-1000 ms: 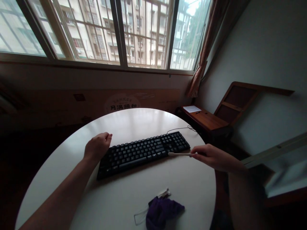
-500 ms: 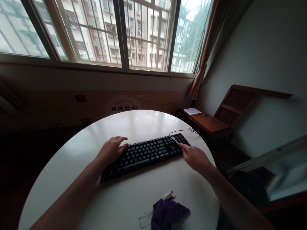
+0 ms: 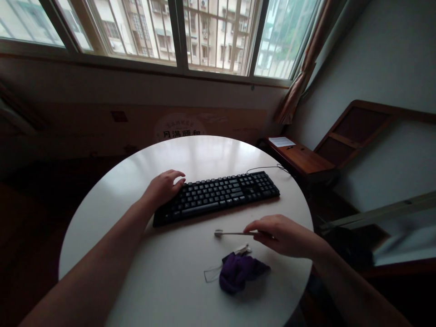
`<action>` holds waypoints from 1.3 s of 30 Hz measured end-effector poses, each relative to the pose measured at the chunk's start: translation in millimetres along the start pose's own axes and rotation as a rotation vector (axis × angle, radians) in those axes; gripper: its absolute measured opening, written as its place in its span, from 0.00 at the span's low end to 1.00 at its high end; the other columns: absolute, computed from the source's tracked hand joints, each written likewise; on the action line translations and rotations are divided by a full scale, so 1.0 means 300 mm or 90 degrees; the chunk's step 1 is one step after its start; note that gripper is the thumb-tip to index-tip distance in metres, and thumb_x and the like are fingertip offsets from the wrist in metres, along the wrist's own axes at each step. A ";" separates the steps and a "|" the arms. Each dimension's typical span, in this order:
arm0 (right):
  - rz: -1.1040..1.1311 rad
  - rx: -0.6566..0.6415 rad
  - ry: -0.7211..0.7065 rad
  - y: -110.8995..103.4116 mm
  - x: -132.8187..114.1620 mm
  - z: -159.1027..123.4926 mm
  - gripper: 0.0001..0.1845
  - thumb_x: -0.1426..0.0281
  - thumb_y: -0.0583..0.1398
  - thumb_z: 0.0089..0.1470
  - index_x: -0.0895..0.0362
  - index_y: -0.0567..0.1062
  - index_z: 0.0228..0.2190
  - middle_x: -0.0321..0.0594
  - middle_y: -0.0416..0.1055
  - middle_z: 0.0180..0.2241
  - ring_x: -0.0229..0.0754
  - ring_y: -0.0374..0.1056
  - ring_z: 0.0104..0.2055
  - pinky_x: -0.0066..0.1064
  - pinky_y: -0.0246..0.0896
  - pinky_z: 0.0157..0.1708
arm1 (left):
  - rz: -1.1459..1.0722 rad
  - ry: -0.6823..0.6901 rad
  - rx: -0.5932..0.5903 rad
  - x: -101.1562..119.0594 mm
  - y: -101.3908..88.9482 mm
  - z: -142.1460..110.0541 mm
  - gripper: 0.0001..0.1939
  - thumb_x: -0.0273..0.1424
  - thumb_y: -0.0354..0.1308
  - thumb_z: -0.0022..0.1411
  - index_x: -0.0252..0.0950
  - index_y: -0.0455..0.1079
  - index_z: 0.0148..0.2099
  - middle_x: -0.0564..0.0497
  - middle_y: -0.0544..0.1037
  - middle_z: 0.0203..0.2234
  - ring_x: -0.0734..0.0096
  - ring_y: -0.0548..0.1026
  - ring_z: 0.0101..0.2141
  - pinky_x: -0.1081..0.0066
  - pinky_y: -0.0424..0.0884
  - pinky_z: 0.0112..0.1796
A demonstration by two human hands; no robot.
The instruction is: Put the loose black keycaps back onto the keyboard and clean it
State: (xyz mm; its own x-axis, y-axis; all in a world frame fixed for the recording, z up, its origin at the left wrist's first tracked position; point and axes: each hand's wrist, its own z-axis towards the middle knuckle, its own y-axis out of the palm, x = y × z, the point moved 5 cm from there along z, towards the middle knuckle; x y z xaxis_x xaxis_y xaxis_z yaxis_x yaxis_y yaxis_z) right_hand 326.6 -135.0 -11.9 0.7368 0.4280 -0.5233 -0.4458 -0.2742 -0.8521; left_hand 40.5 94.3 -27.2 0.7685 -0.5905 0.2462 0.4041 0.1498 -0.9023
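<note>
A black keyboard (image 3: 218, 193) lies slightly slanted on a round white table (image 3: 163, 272). My left hand (image 3: 162, 187) is at the keyboard's left end, its thumb and fingers apart, partly covering the corner there. In front of the keyboard, my right hand (image 3: 275, 234) is closed around the handle of a toothbrush (image 3: 235, 233). The brush's pale head points left, low over the table, and my fingers hide the handle's end. Just below it lies a crumpled purple cloth (image 3: 240, 272) with a small light-coloured item (image 3: 243, 250) behind it, too small to name.
A thin wire-like loop (image 3: 211, 274) sits left of the cloth. The keyboard's cable (image 3: 265, 168) runs to the table's right rear edge. Beyond stands a wooden chair (image 3: 309, 159) bearing a sheet of paper (image 3: 281, 141). Barred windows and a curtain (image 3: 299, 91) are behind the table.
My right hand has moved with the toothbrush from the keyboard's right part toward me, over the table near the cloth. My left hand stays at the keyboard's left end. The view has tilted down.
</note>
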 end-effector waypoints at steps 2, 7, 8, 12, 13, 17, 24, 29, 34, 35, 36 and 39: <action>-0.027 0.007 -0.049 0.027 0.004 0.032 0.16 0.71 0.56 0.63 0.51 0.76 0.51 0.40 0.76 0.38 0.38 0.70 0.39 0.27 0.60 0.40 | -0.007 0.011 0.017 0.001 -0.010 -0.003 0.18 0.40 0.49 0.65 0.37 0.75 0.46 0.44 0.79 0.44 0.57 0.77 0.41 0.61 0.72 0.44; -0.094 0.126 -0.105 0.026 -0.041 0.012 0.16 0.74 0.57 0.62 0.52 0.76 0.50 0.44 0.72 0.43 0.41 0.66 0.45 0.32 0.60 0.45 | -0.035 0.079 0.062 0.052 -0.040 -0.010 0.15 0.38 0.50 0.65 0.37 0.76 0.43 0.45 0.79 0.42 0.59 0.77 0.39 0.62 0.72 0.42; -0.094 0.128 -0.117 0.032 -0.063 -0.002 0.15 0.72 0.58 0.62 0.52 0.76 0.49 0.43 0.72 0.42 0.41 0.66 0.45 0.33 0.60 0.45 | -0.045 0.099 0.067 0.068 -0.046 -0.011 0.14 0.37 0.51 0.65 0.37 0.76 0.42 0.46 0.79 0.42 0.61 0.77 0.38 0.63 0.72 0.42; -0.099 0.075 -0.157 0.095 -0.142 -0.043 0.16 0.63 0.64 0.58 0.51 0.76 0.48 0.41 0.73 0.41 0.42 0.66 0.42 0.35 0.60 0.43 | -0.030 0.204 0.073 0.151 -0.069 -0.013 0.13 0.34 0.51 0.65 0.36 0.76 0.37 0.46 0.80 0.37 0.62 0.76 0.36 0.63 0.71 0.41; -0.106 0.075 -0.155 0.110 -0.151 -0.046 0.17 0.62 0.64 0.57 0.51 0.76 0.48 0.41 0.73 0.41 0.43 0.66 0.42 0.35 0.60 0.42 | -0.019 0.232 0.070 0.180 -0.077 -0.016 0.13 0.33 0.52 0.65 0.36 0.76 0.36 0.46 0.80 0.35 0.62 0.76 0.36 0.63 0.71 0.40; -0.051 0.128 -0.179 0.130 -0.164 -0.052 0.07 0.71 0.61 0.59 0.53 0.76 0.40 0.38 0.74 0.35 0.39 0.65 0.36 0.31 0.59 0.38 | -0.049 0.276 0.022 0.342 -0.100 -0.054 0.12 0.33 0.52 0.65 0.36 0.76 0.34 0.49 0.78 0.29 0.68 0.74 0.29 0.70 0.67 0.31; 0.282 0.300 -0.176 0.018 -0.133 -0.142 0.04 0.75 0.62 0.57 0.55 0.75 0.35 0.38 0.69 0.28 0.37 0.65 0.31 0.28 0.58 0.31 | -0.084 0.367 -0.304 0.639 -0.015 -0.194 0.08 0.32 0.63 0.59 0.39 0.75 0.42 0.52 0.79 0.30 0.68 0.76 0.29 0.72 0.66 0.28; 0.542 0.440 -0.124 -0.077 -0.076 -0.213 0.10 0.61 0.63 0.58 0.53 0.70 0.30 0.38 0.64 0.25 0.39 0.61 0.27 0.28 0.53 0.24 | 0.019 0.336 -0.317 0.648 0.035 -0.212 0.07 0.35 0.60 0.62 0.37 0.72 0.37 0.48 0.78 0.30 0.62 0.77 0.28 0.69 0.65 0.25; 0.581 0.541 -0.090 -0.191 -0.026 -0.226 0.25 0.46 0.63 0.51 0.53 0.62 0.25 0.36 0.60 0.20 0.38 0.57 0.21 0.30 0.55 0.20 | 0.032 0.359 -0.310 0.652 0.064 -0.226 0.05 0.30 0.58 0.62 0.36 0.70 0.32 0.49 0.75 0.24 0.63 0.76 0.24 0.70 0.63 0.23; 0.575 0.547 -0.077 -0.213 -0.019 -0.218 0.27 0.44 0.63 0.49 0.52 0.61 0.25 0.36 0.60 0.19 0.38 0.57 0.21 0.31 0.56 0.20 | 0.033 0.357 -0.318 0.656 0.064 -0.230 0.06 0.30 0.58 0.62 0.36 0.70 0.32 0.49 0.75 0.23 0.63 0.75 0.24 0.70 0.63 0.23; 0.574 0.549 -0.067 -0.234 -0.014 -0.206 0.28 0.43 0.64 0.47 0.52 0.61 0.25 0.36 0.61 0.20 0.38 0.57 0.21 0.32 0.56 0.20 | 0.034 0.355 -0.327 0.660 0.062 -0.234 0.06 0.31 0.58 0.61 0.36 0.70 0.31 0.49 0.75 0.23 0.63 0.75 0.23 0.70 0.62 0.23; 0.620 0.545 -0.064 -0.296 -0.013 -0.147 0.26 0.45 0.66 0.45 0.51 0.64 0.29 0.38 0.66 0.26 0.38 0.61 0.23 0.30 0.57 0.21 | 0.034 0.346 -0.364 0.678 0.045 -0.245 0.09 0.36 0.59 0.61 0.37 0.72 0.31 0.49 0.75 0.22 0.65 0.73 0.21 0.70 0.61 0.23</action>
State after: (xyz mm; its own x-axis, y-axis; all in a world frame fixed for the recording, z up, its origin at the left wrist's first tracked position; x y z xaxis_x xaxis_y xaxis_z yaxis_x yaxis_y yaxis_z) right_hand 385.8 -150.3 66.3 -0.0964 0.4382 -0.8937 -0.9809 0.1105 0.1600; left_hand 165.7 -82.2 -15.4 0.3702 -0.9209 0.1223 -0.0575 -0.1542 -0.9864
